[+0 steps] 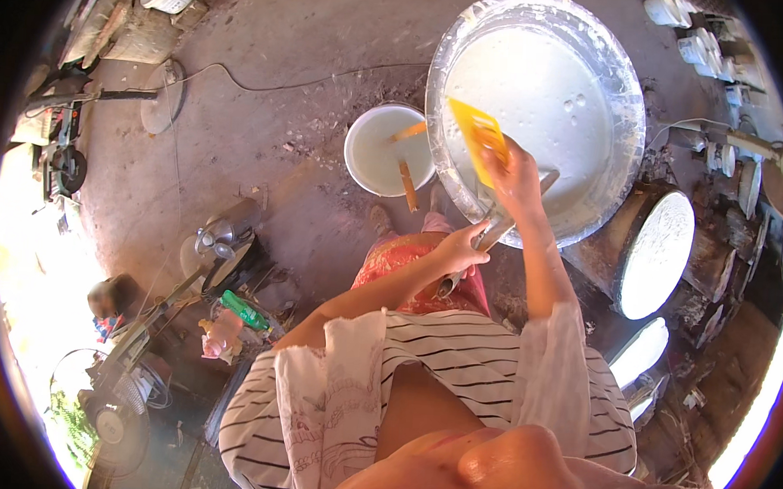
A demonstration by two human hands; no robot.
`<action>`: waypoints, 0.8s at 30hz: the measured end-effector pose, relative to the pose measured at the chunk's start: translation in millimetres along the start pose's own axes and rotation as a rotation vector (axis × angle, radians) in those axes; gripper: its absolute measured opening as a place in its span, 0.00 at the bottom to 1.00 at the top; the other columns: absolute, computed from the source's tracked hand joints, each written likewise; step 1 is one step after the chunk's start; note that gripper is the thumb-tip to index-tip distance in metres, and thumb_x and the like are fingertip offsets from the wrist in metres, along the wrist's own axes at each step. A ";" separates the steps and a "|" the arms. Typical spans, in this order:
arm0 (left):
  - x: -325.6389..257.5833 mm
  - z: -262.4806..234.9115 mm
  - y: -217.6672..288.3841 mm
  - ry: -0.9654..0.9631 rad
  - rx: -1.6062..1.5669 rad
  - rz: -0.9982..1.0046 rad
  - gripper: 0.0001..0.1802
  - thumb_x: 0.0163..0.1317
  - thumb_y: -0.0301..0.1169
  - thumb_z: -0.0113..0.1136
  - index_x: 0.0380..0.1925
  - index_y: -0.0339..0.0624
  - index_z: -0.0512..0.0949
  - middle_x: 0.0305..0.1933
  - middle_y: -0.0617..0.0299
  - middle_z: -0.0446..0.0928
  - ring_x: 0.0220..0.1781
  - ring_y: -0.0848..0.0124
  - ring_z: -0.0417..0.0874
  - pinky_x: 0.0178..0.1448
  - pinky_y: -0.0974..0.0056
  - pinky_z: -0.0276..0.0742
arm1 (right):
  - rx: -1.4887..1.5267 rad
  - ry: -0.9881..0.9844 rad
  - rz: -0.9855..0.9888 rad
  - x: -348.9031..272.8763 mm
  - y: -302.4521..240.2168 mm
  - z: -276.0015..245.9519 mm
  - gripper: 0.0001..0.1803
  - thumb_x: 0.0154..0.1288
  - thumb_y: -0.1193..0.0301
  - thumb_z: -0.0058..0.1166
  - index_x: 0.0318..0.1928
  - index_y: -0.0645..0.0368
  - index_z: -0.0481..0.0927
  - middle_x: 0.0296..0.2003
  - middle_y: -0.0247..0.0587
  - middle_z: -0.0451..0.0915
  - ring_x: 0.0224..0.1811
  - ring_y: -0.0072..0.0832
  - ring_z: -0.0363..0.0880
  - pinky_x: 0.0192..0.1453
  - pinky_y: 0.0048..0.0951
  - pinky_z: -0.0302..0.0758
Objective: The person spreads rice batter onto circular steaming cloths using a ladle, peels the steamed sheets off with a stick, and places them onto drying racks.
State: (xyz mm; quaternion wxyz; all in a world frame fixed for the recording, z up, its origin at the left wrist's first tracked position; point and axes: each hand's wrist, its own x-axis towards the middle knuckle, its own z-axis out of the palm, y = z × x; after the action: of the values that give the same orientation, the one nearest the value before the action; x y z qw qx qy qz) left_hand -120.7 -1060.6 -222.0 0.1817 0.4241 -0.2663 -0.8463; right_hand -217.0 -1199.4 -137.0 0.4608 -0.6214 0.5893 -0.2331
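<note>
A big metal basin (621,89) full of white liquid stands in front of me. My right hand (515,175) reaches over its near rim and grips a yellow plastic scraper (479,135), held flat over the liquid. My left hand (462,249) sits just below the basin's rim, closed on the handle of a long metal ladle (495,235) that runs up toward the basin. Both sleeves are pale cloth over a striped shirt.
A smaller white bucket (360,153) of white liquid with wooden sticks stands left of the basin. Round stoves with white cloth tops (658,254) are at the right. A kettle (215,238), a green bottle (244,310), a fan (109,420) and a cable (268,87) lie on the dirt floor to the left.
</note>
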 end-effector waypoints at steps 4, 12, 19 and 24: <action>15.0 -2.3 7.5 -0.007 0.129 -0.014 0.43 0.56 0.22 0.62 0.72 0.43 0.56 0.20 0.60 0.78 0.18 0.74 0.79 0.18 0.68 0.74 | 0.248 -0.105 0.091 4.7 145.2 38.4 0.16 0.66 0.71 0.55 0.53 0.58 0.80 0.42 0.46 0.86 0.45 0.33 0.85 0.49 0.31 0.77; 18.7 -9.5 19.0 0.012 0.174 -0.051 0.38 0.57 0.28 0.63 0.69 0.45 0.63 0.20 0.64 0.77 0.19 0.78 0.77 0.23 0.68 0.74 | 0.363 0.610 0.141 192.6 135.8 102.4 0.16 0.65 0.70 0.58 0.51 0.63 0.79 0.44 0.47 0.84 0.45 0.39 0.83 0.50 0.34 0.76; 18.0 -9.3 12.3 0.030 0.220 -0.003 0.38 0.57 0.28 0.63 0.70 0.46 0.63 0.21 0.63 0.77 0.18 0.77 0.78 0.22 0.68 0.74 | 0.237 1.310 0.346 340.6 190.7 -21.0 0.18 0.61 0.74 0.55 0.50 0.70 0.74 0.44 0.60 0.81 0.45 0.52 0.81 0.49 0.43 0.78; 7.0 -10.6 0.3 0.039 0.272 0.092 0.38 0.57 0.28 0.62 0.70 0.46 0.63 0.22 0.62 0.78 0.18 0.77 0.78 0.22 0.67 0.74 | 0.690 1.349 0.515 281.8 236.7 -89.6 0.15 0.54 0.82 0.55 0.44 0.71 0.77 0.42 0.49 0.82 0.37 0.44 0.84 0.39 0.45 0.83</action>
State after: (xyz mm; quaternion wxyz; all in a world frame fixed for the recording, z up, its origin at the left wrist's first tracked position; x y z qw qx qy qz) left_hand -116.1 -1067.7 -231.5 0.1660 0.4488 -0.3942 -0.7846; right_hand -358.6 -1464.8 -367.2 0.2106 -0.0134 0.7606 -0.6139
